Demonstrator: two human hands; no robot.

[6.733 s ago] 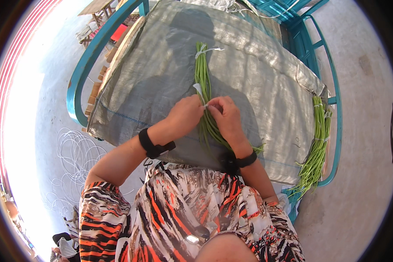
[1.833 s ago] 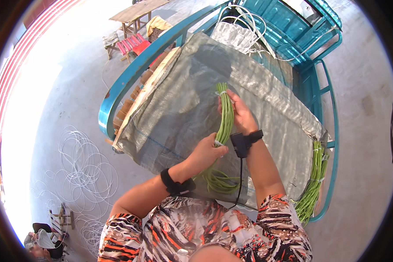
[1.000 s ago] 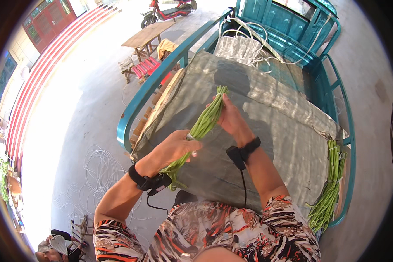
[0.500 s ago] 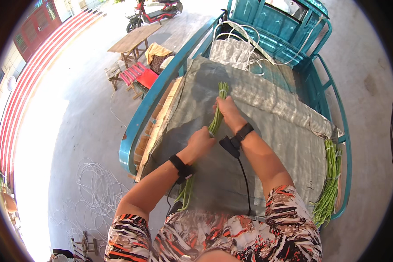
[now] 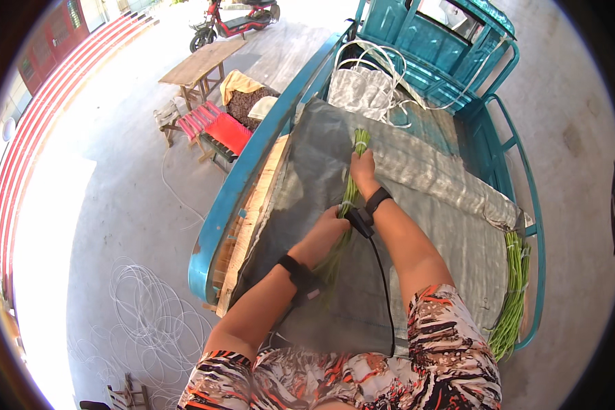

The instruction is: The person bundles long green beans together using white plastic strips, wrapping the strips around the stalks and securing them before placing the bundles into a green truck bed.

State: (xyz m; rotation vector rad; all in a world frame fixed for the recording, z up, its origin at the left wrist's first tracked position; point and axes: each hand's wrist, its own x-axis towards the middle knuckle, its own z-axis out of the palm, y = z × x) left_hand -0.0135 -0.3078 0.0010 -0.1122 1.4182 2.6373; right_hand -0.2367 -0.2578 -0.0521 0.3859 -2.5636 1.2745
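Both my hands hold one long bundle of green stalks that look like garlic scapes (image 5: 350, 191), tilted lengthwise over a grey cloth (image 5: 430, 232). My right hand (image 5: 364, 169) is closed round its upper part, just below a pale tie near the top end. Lower down, my left hand (image 5: 326, 236) is closed round the bundle by a second pale tie. The loose lower ends hang below my left hand and are blurred. More tied green stalks (image 5: 511, 294) lie at the cloth's right edge.
The cloth covers the bed of a blue cargo tricycle (image 5: 215, 225) with raised side rails. White straps (image 5: 372, 85) lie toward its cab. Left of it stand a wooden table (image 5: 201, 63) and a seat with a red cushion (image 5: 229, 133). Coiled white cord (image 5: 147, 301) lies on the ground.
My left hand has moved up and right along with the bundle, whose lower ends have swung right. My right hand has shifted slightly right. The whole view has tilted a little.
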